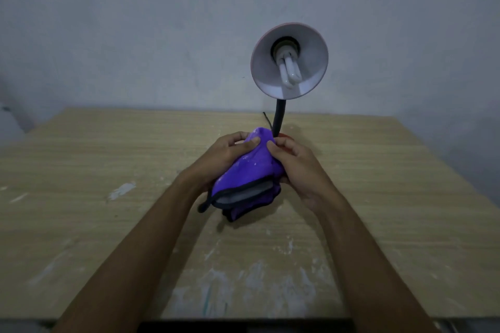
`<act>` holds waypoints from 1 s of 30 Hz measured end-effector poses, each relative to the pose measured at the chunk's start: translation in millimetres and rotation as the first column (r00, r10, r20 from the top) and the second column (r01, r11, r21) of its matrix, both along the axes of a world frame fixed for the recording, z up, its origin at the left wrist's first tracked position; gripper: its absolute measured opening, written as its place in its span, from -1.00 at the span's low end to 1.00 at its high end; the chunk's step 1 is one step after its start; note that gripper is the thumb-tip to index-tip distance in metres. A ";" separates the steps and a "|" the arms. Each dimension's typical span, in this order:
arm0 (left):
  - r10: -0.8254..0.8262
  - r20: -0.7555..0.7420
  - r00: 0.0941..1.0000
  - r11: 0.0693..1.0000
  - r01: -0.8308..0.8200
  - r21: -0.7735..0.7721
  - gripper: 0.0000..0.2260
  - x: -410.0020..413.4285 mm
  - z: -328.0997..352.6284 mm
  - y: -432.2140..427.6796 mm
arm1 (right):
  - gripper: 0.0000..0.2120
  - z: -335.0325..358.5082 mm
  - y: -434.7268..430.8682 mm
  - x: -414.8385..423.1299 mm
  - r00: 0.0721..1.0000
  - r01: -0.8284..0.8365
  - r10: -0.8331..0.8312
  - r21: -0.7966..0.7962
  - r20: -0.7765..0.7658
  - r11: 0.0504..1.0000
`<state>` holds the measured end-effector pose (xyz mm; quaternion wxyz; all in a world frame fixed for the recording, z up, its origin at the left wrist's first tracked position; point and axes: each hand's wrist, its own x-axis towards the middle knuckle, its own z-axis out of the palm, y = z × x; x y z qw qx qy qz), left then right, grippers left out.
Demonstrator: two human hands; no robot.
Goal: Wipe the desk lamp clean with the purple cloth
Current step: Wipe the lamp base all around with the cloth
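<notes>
**Pale wood-grain desk (pixel 108 157): purple black-edged cloth (pixel 251 170) in both hands**

White scuffs mark the desk, which stands against a bare grey wall (pixel 135 21). The left hand (pixel 230 154) and right hand (pixel 300 167) each curl round the bunched cloth, thumbs pinching its top, over the desk's middle. Just behind stands the desk lamp (pixel 289 59), its black bendy neck (pixel 278 116) upright, round pale shade facing the camera, white bulb (pixel 290 71) showing.

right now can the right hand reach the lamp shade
Probably yes: nothing stands between the right hand and the lamp shade, though it and the left hand grip the purple cloth.
</notes>
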<state>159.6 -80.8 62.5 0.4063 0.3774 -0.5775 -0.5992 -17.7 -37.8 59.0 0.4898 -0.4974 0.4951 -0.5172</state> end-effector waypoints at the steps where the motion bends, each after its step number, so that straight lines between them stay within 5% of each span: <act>1: -0.011 0.012 1.000 1.000 0.011 -0.010 -0.77 1.0 0.3 -0.3 | -0.84 -0.2 1.7 0.1 0.997 -0.037 0.035 0.025 0.066 0.999; 6: 0.169 0.232 0.958 0.956 -0.102 -0.275 -0.78 0.0 -4.0 -1.5 | -0.82 -3.4 4.9 3.4 0.935 -0.076 0.046 0.074 0.351 0.994; 10: -0.053 0.309 0.950 0.991 0.088 -0.102 -0.48 6.2 14.9 4.7 | -0.84 -5.3 5.1 2.9 0.979 -0.037 0.027 0.046 0.203 0.998; 12: -0.082 0.367 0.927 0.984 0.133 -0.116 -0.63 9.6 19.8 6.0 | -0.82 -3.1 4.1 0.4 0.983 -0.014 0.008 0.033 0.186 0.999; 15: -0.063 0.304 0.950 0.989 0.100 -0.106 -0.80 14.0 21.2 2.6 | -0.82 1.5 -0.7 -5.4 0.967 0.084 -0.090 0.035 0.237 0.996; 19: -0.154 0.220 0.963 0.986 0.165 -0.033 -0.76 20.8 21.8 3.2 | -0.79 1.9 -4.1 -6.4 0.976 0.207 -0.198 -0.108 0.094 0.972; 24: -0.210 0.119 0.970 0.978 0.207 0.038 -0.74 25.5 23.1 2.8 | -0.88 -6.6 -2.1 -4.6 0.950 0.073 -0.051 -0.061 0.308 0.995; 27: -0.024 0.294 0.956 0.995 0.052 -0.086 -0.81 32.7 17.9 -10.6 | -0.76 -16.4 -4.7 1.8 0.926 0.086 -0.071 -0.024 0.371 0.996; 30: 0.249 0.600 0.760 0.925 -0.002 -0.380 -0.74 30.7 8.6 -18.1 | -0.75 -22.8 -7.6 13.0 0.969 0.105 -0.121 0.082 0.216 0.991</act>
